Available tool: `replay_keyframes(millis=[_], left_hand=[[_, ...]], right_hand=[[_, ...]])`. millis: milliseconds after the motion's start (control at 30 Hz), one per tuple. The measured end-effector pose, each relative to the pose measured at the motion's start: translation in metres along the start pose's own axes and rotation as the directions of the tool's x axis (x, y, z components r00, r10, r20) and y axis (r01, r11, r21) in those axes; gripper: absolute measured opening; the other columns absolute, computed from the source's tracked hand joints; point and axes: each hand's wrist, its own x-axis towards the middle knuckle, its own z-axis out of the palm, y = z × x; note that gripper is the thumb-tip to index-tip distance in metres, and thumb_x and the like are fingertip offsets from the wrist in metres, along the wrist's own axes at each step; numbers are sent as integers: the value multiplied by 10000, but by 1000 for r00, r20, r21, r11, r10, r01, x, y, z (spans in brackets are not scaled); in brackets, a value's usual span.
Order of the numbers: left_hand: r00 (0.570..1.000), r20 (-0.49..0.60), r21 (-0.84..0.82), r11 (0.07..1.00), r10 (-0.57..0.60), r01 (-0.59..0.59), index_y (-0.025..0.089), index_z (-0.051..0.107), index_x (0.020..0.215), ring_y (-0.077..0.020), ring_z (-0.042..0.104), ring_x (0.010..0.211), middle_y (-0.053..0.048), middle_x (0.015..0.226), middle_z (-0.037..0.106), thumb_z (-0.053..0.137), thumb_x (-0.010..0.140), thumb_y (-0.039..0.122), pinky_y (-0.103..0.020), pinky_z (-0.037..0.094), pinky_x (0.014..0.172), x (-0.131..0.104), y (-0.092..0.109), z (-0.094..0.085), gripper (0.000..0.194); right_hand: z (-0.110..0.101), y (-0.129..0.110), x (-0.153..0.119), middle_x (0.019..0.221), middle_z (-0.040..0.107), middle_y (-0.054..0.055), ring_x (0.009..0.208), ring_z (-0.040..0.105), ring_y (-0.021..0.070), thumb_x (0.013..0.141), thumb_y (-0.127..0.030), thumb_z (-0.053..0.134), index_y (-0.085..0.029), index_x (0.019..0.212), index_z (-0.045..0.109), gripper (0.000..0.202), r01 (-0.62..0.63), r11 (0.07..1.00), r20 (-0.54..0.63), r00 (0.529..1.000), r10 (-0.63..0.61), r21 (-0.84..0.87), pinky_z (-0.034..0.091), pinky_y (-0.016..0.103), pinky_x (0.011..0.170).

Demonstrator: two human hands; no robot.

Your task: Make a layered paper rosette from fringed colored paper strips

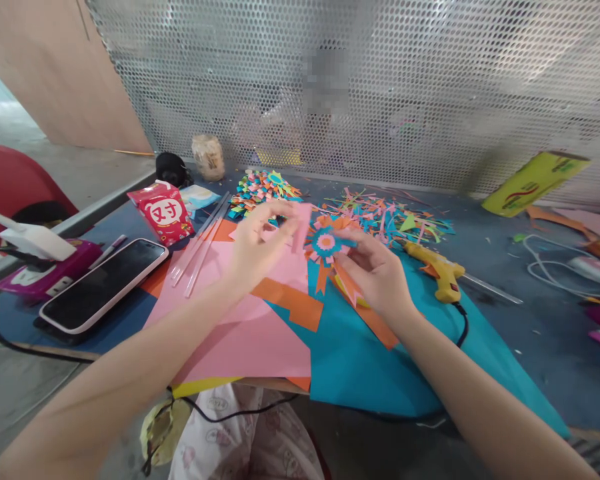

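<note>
Between the fingers of my left hand is a pink paper strip, held upright and slightly blurred. My right hand pinches a layered paper flower by its right side; it has orange outer petals, a blue ring and a pink centre, with ribbon-like tails below. The two hands are close together, the strip just left of the flower. Under them lie pink paper, blue paper and an orange paper piece with a stepped edge.
A yellow glue gun lies to the right, its cord trailing forward. Paper scraps and small folded pieces are heaped behind. On the left are clear glue sticks, a phone, a red packet and a power strip.
</note>
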Motion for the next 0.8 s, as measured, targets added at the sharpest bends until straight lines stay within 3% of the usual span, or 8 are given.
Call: replay_keyframes(millis=[100,167,233,300,367,467,667,800], left_hand=[[963,-206,-139,979,-175,148,194,602,814,-152,625,793,-22,833,664,665,744,324,-261,470,665,10,-17,-7,160],[935,-229,-167,958,-269,235,188,620,830,-137,611,735,-19,800,660,682,710,342,-235,447,599,14,-29,-10,204],[931,-147,-156,937,-334,312,181,651,850,-116,578,654,-7,741,651,686,679,313,-231,434,580,14,-39,-9,219],[923,10,-134,915,-384,381,166,663,786,-102,542,585,0,679,637,688,648,287,-238,431,573,10,-40,-4,185],[900,171,-113,899,-401,422,157,659,716,-106,542,578,-1,638,627,700,624,285,-244,439,579,3,-35,3,163],[844,347,-118,873,-409,472,150,659,688,-107,554,566,-2,635,632,730,589,308,-245,455,566,-9,-22,15,199],[770,403,-185,780,-494,598,143,680,745,-105,580,574,-9,652,659,746,588,311,-243,477,578,-17,-17,24,239],[762,425,-220,761,-488,610,143,678,698,-101,589,581,-3,630,658,746,581,289,-233,477,582,-17,-16,24,200]], right_hand=[[-3,0,5,1094,673,-6,919,661,198,689,-281,742,-349,1217,534,571,11,994,-96,995,-1,110,529,389,870],[-6,3,8,992,691,-37,882,672,184,635,-252,779,-388,1292,445,750,-8,972,-143,989,42,235,537,386,872],[-8,7,10,867,692,-62,839,679,168,587,-231,800,-377,1254,471,758,-77,933,-143,981,135,352,543,369,864],[-8,8,11,776,678,-68,787,680,158,560,-231,810,-331,1124,558,626,-162,891,-111,967,229,424,552,347,824],[-8,7,11,755,676,-61,754,676,146,556,-238,813,-290,984,607,478,-216,861,-69,958,278,460,554,322,783],[-6,3,10,771,687,-51,743,670,133,536,-230,825,-267,889,620,410,-240,828,-16,958,288,507,547,295,759],[-6,-1,9,768,675,-53,713,666,133,524,-201,829,-256,837,597,393,-262,795,5,951,310,547,555,300,710],[-6,1,10,757,692,-44,687,670,132,503,-204,843,-245,839,601,416,-285,796,10,943,332,534,552,272,637]])
